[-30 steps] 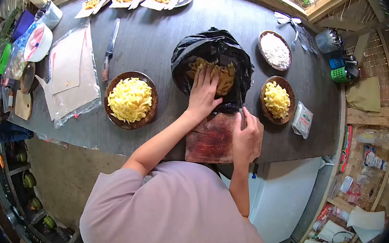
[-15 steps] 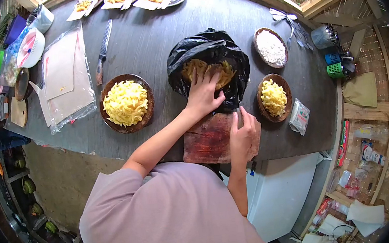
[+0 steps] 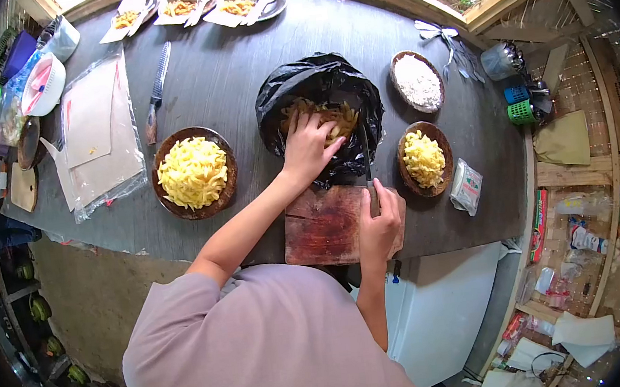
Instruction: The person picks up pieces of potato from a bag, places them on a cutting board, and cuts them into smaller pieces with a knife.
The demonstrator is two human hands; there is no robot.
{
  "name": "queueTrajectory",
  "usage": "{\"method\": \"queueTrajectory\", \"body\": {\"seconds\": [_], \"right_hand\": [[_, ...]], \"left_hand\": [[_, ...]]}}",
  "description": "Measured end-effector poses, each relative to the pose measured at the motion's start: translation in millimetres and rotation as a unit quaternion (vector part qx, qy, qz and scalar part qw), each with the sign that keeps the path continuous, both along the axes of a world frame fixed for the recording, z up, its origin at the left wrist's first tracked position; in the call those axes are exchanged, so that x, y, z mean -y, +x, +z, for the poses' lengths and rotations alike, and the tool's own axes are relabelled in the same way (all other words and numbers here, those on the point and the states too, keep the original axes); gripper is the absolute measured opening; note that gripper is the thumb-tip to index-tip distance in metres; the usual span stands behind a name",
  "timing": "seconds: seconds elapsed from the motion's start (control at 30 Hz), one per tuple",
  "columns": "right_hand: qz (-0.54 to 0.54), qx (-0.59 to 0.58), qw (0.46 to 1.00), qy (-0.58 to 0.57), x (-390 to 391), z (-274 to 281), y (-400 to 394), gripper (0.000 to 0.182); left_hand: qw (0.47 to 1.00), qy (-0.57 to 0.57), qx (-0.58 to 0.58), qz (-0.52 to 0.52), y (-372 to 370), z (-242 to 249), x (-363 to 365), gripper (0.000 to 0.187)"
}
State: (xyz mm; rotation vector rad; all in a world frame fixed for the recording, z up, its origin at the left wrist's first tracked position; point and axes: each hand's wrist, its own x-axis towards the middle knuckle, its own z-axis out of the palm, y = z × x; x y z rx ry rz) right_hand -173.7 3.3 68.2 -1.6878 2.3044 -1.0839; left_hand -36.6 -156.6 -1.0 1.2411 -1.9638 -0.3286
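- Left hand [image 3: 305, 151], loosely spread, rests on pieces [image 3: 346, 119] in the bag [image 3: 278, 91] beyond the board [image 3: 321, 230], perhaps steadying them.
- Right hand [image 3: 381, 224], over the board, wraps the knife [image 3: 374, 200] firmly.

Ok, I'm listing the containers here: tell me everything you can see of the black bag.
The black bag looks like thin, glossy plastic, heavily crumpled, its mouth open. It sits on the table, just beyond the cutting board. Brownish-yellow pieces lie inside, the left hand on them. The right hand's knife overlaps its right side; contact is unclear.
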Motion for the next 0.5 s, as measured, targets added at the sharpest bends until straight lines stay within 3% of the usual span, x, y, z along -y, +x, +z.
{"method": "queueTrajectory", "body": {"seconds": [0.23, 0.33, 0.4, 0.5], "right_hand": [[-0.003, 0.034, 0.998, -0.043, -20, 0, 2, 0.03], [0.0, 0.013, 0.997, -0.079, -32, -2, -4, 0.03], [-0.026, 0.094, 0.994, -0.057, -42, -4, -7, 0.032], [-0.01, 0.1, 0.992, -0.081, -53, -17, -19, 0.033]], "left_hand": [[0.994, -0.012, 0.081, 0.066, -3, 15, 4, 0.024], [0.994, 0.094, 0.009, 0.057, -1, 22, 5, 0.014], [0.995, 0.078, -0.044, 0.034, 5, 21, 9, 0.013], [0.994, 0.014, -0.105, -0.005, 19, 24, -2, 0.013]]}}
